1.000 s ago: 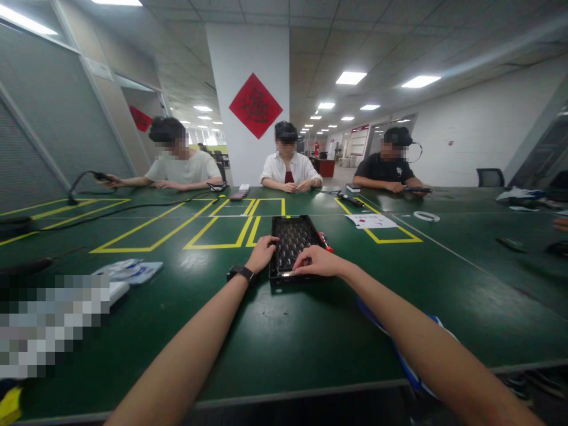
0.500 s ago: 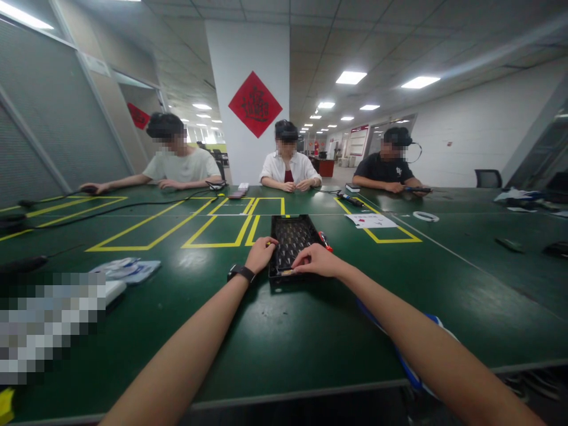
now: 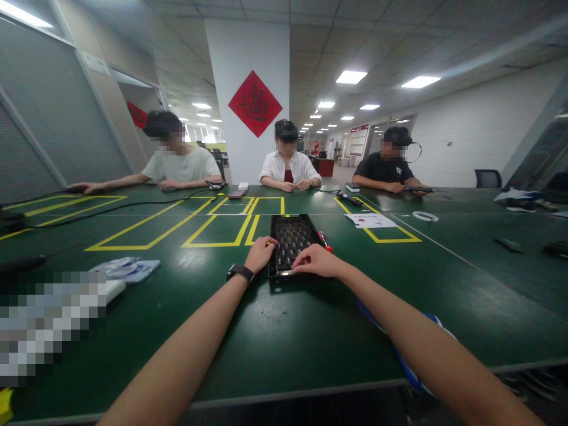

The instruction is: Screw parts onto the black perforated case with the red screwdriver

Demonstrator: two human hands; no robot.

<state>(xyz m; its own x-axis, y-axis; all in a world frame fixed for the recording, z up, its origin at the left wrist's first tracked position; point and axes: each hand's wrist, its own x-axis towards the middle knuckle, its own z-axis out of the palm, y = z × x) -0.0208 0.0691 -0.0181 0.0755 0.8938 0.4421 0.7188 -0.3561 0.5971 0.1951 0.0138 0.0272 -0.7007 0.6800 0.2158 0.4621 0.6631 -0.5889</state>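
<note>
A black rectangular tray (image 3: 290, 222) lies on the green table in front of me, with rows of small shiny parts inside. My left hand (image 3: 261, 255) grips the tray's left wall, thumb and fingers at the rim. Over the tray's near right part, my right hand (image 3: 318, 261) has its fingers pinched together. The fingertips are beside a small pale strip (image 3: 285, 273) at the tray's near end; whatever they pinch is too small to make out. A red-handled tool (image 3: 326, 241) lies against the tray's right side, partly hidden by my right hand.
Yellow tape outlines (image 3: 213, 244) mark the green table (image 3: 248, 349). A white paper (image 3: 371, 220) and a white ring (image 3: 425, 216) lie to the right. Plastic packets (image 3: 133, 269) are at left. Cables cross the far left. Three people sit across the table.
Both my hands stay almost where they were on the tray. The person at the far left has turned their head slightly and shifted their outstretched hand.
</note>
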